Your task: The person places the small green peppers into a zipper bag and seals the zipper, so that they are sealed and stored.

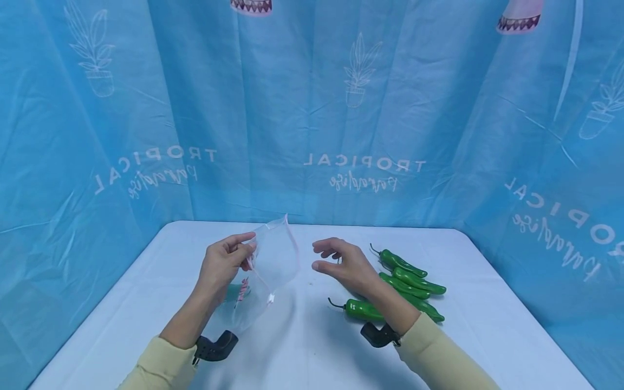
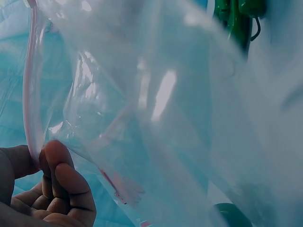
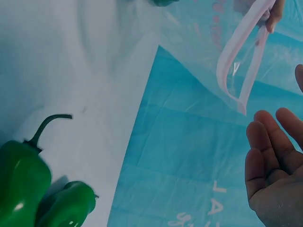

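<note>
Head view, left hand: the left hand pinches the rim of a clear zip bag between thumb and fingers.
Head view, right hand: the right hand hangs apart from the bag, fingers bent, grasping nothing.
Head view, bag: it is held up above the white counter, tilted, its mouth gaping.
Head view, peppers: at least five green peppers lie bunched on the counter at the right, partly behind the right forearm.
Head view, step: probably opening the bag; the next move seems to call for the right hand to steady the free edge or reach for a pepper, with the left pinch firm.
Left-wrist view, film: thin, creased and shiny, with a pink strip along the mouth and red print.
Left-wrist view, green shape: a dark green shape shows low down; inside or behind the bag, I cannot tell.
Right-wrist view, mouth: its two edges stand apart, leaving a narrow gap.
Right-wrist view, palm: fingers loosely curved, touching nothing.
Right-wrist view, peppers: glossy, plump, one with a curved stem.
</note>
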A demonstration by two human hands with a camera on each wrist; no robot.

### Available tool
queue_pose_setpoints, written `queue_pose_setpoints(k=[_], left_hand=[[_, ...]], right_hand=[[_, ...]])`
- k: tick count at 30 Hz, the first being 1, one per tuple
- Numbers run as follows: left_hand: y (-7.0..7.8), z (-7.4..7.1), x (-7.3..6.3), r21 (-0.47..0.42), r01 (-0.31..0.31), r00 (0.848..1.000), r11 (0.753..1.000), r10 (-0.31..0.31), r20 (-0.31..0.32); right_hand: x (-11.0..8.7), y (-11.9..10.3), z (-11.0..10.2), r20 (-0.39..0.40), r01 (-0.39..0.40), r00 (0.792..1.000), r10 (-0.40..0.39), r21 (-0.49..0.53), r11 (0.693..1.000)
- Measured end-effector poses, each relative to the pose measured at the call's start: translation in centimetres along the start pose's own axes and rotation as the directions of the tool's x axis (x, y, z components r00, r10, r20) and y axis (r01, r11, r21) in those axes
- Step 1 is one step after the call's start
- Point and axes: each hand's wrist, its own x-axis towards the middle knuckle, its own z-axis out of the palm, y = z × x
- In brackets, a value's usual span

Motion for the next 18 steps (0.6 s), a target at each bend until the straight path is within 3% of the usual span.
queue_pose_setpoints(k=[12,18], left_hand=[[0.2,0.0,0.0,0.001,0.013,1.000,1.000,-0.013,0.000],[0.1,0.0,0.0,-0.002,0.013,1.000,1.000,-0.013,0.004]], right_hand=[[-2.3,3.0,-1.5,-0.043,0.030,0.999,-0.032,-0.035,0.999],[-3.2,4.4,-1.9,-0.061,-0.016,0.998,0.013,-0.048,0.999]])
